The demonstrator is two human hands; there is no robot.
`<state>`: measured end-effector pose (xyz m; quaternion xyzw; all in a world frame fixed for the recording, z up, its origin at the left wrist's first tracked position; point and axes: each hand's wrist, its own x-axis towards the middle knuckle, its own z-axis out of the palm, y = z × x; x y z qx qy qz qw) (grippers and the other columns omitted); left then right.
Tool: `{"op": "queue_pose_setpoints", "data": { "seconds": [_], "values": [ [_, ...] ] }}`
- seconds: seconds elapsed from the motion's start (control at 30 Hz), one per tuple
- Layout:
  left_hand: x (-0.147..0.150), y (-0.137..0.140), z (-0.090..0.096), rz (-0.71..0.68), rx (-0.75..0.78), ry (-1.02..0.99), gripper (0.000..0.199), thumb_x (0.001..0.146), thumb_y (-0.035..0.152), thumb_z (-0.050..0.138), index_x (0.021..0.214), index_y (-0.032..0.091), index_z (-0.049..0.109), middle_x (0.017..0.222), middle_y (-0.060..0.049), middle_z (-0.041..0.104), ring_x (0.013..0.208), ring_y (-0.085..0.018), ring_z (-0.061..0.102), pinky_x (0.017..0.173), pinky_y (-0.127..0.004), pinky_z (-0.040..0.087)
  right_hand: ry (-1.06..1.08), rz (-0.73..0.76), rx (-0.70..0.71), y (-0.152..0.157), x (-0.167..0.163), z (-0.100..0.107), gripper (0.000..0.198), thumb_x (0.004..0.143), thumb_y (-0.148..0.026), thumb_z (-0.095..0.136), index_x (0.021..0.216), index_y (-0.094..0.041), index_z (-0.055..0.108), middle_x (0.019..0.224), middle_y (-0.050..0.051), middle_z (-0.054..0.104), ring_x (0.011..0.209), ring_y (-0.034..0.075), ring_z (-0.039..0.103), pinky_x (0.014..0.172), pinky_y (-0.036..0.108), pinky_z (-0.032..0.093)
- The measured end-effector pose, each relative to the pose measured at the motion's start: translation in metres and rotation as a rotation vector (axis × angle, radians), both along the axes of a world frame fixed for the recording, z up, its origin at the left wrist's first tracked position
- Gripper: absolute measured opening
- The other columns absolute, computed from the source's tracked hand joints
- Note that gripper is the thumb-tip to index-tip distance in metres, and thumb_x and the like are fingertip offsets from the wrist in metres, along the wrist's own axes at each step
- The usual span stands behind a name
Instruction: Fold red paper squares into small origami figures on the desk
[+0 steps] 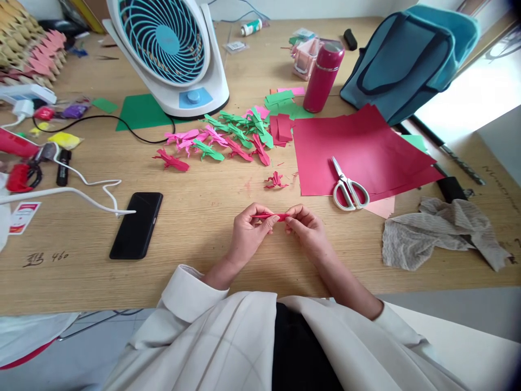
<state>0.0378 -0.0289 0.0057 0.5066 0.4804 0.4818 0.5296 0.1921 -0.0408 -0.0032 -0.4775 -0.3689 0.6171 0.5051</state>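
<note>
A narrow folded strip of red paper (281,217) is pinched between my two hands, just above the table's front half. My left hand (253,231) grips its left part between thumb and fingers. At the other end, my right hand (308,231) holds the tip in a pinch. A small red folded-paper piece (275,180) lies on the wood just beyond my hands. Farther off is a pile of folded paper figures in green (240,129), pink (185,139) and red (171,161). White-handled scissors (348,187) rest on large red paper sheets (362,146) to the right.
A white fan (171,54) stands at the back, near a red flask (323,76) and a blue bag (407,60). On the left lies a black phone (136,225) with white cables. A crumpled grey cloth (439,233) lies at the right.
</note>
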Motion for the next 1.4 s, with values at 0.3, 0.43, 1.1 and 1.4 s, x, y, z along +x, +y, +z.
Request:
{"op": "queue_pose_setpoints", "data": {
  "seconds": [0.3, 0.43, 1.1, 1.4],
  "values": [
    [0.0, -0.0034, -0.0014, 0.007, 0.09, 0.092, 0.021, 0.078, 0.034, 0.075, 0.078, 0.017, 0.064, 0.071, 0.002, 0.064, 0.058, -0.009, 0.059, 0.055, -0.019, 0.052, 0.078, 0.015, -0.03, -0.0014, 0.003, 0.0067, 0.017, 0.073, -0.031, 0.073, 0.078, -0.023, 0.059, 0.071, -0.004, 0.053, 0.056, 0.01, 0.048, 0.054, 0.024, 0.042],
    [-0.0045, -0.003, -0.0008, -0.036, 0.186, 0.166, 0.017, 0.077, 0.031, 0.076, 0.079, 0.018, 0.065, 0.076, 0.0, 0.067, 0.066, -0.01, 0.062, 0.064, -0.021, 0.052, 0.083, 0.022, -0.04, -0.0019, 0.0042, 0.0074, 0.018, 0.074, -0.03, 0.074, 0.078, -0.023, 0.059, 0.07, -0.004, 0.052, 0.056, 0.01, 0.049, 0.054, 0.024, 0.041],
    [-0.0014, -0.0017, -0.0023, -0.014, 0.047, 0.038, 0.019, 0.079, 0.033, 0.074, 0.082, 0.018, 0.063, 0.074, 0.003, 0.063, 0.058, -0.008, 0.059, 0.05, -0.018, 0.054, 0.011, 0.044, 0.042, -0.0016, 0.0055, 0.0007, 0.021, 0.076, -0.037, 0.077, 0.083, -0.022, 0.064, 0.074, -0.002, 0.06, 0.06, 0.01, 0.053, 0.061, 0.026, 0.045],
    [-0.0053, -0.0066, 0.0034, -0.016, 0.334, 0.33, 0.01, 0.084, 0.027, 0.069, 0.081, 0.018, 0.067, 0.076, 0.0, 0.069, 0.068, -0.011, 0.063, 0.067, -0.021, 0.051, -0.017, 0.059, 0.069, -0.0032, 0.0059, 0.0045, 0.016, 0.079, -0.032, 0.071, 0.08, -0.021, 0.059, 0.073, -0.005, 0.054, 0.057, 0.008, 0.051, 0.058, 0.023, 0.043]
  ]
}}
